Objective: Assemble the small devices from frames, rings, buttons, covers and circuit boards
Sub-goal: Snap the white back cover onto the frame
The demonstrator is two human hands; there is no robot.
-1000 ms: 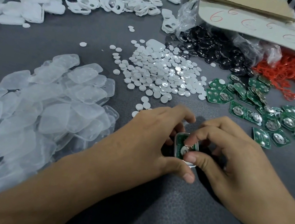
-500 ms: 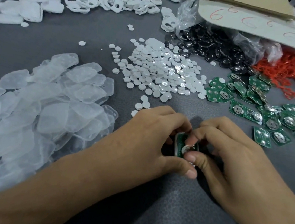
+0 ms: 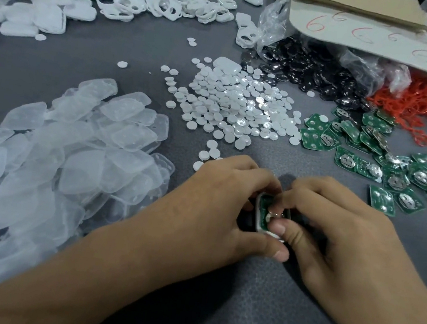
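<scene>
While a grey counter (image 3: 145, 52) carries a broad heap of clear covers (image 3: 61, 160) on the left, a spread of white buttons (image 3: 227, 104) in the middle, green circuit boards (image 3: 397, 172) on the right and red rings (image 3: 426, 106) at far right, a person's two hands meet in the near middle. The left hand (image 3: 215, 210) and right hand (image 3: 345, 230) both curl their fingers round one small device (image 3: 261, 216), a pale frame with a green board seated inside.

device (image 3: 263, 215) | green board in grey frame | pinched between both hands
</scene>
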